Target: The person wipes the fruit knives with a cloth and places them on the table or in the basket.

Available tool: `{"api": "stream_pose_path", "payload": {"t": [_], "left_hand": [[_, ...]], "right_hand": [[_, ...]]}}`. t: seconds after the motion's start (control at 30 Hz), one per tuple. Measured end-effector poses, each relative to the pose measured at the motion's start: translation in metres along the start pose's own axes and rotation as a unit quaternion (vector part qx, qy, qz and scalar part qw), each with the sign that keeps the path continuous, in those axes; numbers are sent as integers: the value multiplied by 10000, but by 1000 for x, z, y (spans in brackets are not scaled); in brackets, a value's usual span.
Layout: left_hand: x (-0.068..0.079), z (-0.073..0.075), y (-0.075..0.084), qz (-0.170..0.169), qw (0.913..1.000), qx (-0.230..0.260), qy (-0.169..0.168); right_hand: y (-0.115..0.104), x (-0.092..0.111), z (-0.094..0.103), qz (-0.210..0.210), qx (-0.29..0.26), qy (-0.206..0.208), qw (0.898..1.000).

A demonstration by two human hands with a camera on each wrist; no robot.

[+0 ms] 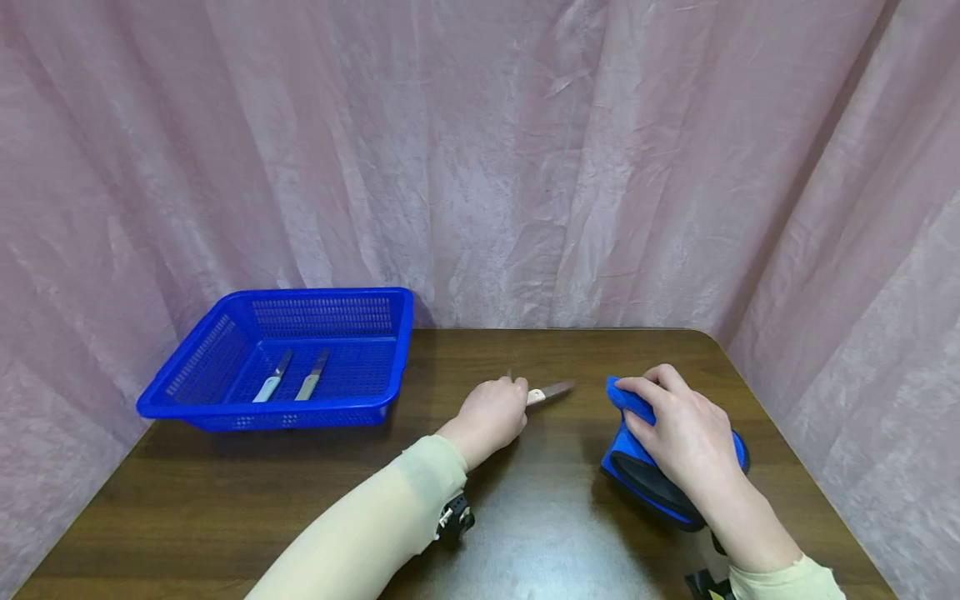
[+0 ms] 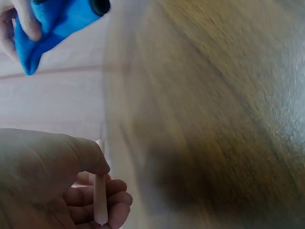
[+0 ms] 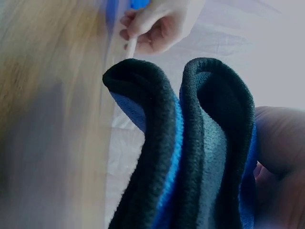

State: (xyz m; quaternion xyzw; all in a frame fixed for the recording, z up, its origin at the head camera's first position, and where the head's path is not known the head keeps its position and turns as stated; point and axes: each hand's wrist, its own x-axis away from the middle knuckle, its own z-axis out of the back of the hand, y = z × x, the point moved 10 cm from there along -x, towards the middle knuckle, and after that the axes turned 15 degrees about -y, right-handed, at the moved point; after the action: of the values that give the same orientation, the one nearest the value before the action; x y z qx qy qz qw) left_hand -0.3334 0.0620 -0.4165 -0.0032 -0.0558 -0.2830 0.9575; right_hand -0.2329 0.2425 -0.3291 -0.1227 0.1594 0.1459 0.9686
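Note:
My left hand (image 1: 491, 412) pinches a small knife (image 1: 551, 393) between thumb and fingers, low over the middle of the table. Its pale handle (image 2: 100, 200) shows in the left wrist view, and in the head view the blade points right. On the right side, my right hand (image 1: 686, 425) grips a pair of blue fabric slippers (image 1: 637, 446) with black trim. Their two dark openings stand side by side in the right wrist view, where the black edging (image 3: 193, 119) fills the middle. Part of the slippers is hidden beneath that hand.
A blue plastic basket (image 1: 273, 412) with perforated walls stands at the back left. Inside lie one knife with a light blue handle (image 1: 267, 389) and one with a beige handle (image 1: 307, 387). Behind the brown wooden table (image 1: 540, 525) hangs a pink curtain (image 1: 495, 167).

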Motion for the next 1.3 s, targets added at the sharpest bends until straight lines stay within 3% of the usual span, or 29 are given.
{"api": "stream_pose_path", "payload": {"t": [0.4,0.7,1.0,1.3], "left_hand": [[42,33,-6,-366,9913,360,1211],[61,41,-18,-404,9869,491,1482],[92,54,-42,-370,9808,836,1721],[120,60,-52,-459,9734,832,2087]], "right_hand": [[-14,-6,1,90,-77,91,9999],[-22,-13,0,113,-198,-35,9997],[-39,-22,-2,192,-367,1,9991],[-56,-26,-3,290,-470,11,9985]]}}
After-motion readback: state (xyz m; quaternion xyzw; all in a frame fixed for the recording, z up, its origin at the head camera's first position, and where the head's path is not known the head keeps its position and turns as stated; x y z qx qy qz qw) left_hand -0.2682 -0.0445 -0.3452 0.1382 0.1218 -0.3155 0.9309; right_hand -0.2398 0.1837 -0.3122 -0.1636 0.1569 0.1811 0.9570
